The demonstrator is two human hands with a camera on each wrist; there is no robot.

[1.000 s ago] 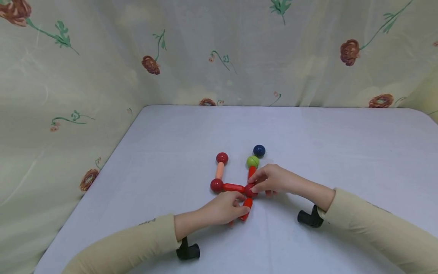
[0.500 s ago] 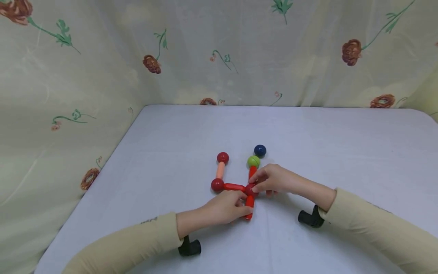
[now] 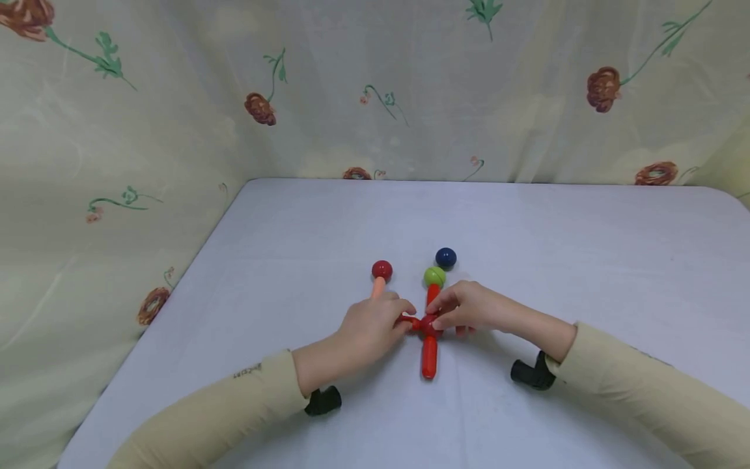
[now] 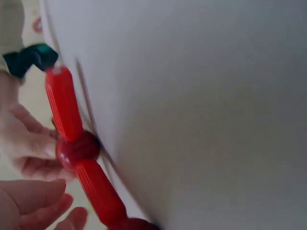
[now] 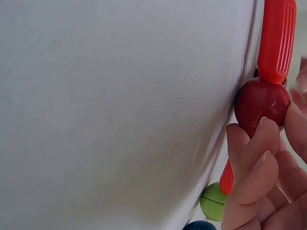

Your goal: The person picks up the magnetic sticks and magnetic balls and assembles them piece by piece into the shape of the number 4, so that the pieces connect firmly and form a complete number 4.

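My right hand (image 3: 469,306) pinches the dark red ball (image 5: 263,105) where several red rods meet. One red rod (image 3: 430,358) points from it toward me, another (image 3: 433,293) runs to a green ball (image 3: 435,276), and a third (image 4: 100,191) leads left to another red ball (image 4: 132,225). Over that left rod hovers my left hand (image 3: 369,326), hiding the left ball in the head view. Its fingers (image 4: 38,201) are loosely spread beside the rod, holding nothing. A peach rod (image 3: 378,286) with a red ball (image 3: 382,270) at its far end shows past the left hand.
A dark blue ball (image 3: 446,257) lies on the white-covered table (image 3: 556,247), just beyond the green one. Black wrist cameras hang under both sleeves. A flowered curtain (image 3: 433,91) rises behind the table and along its left side.
The near red rod has swung to point straight toward me. My left hand has let go of it and moved up and left over the left rod. My right hand stays on the ball.
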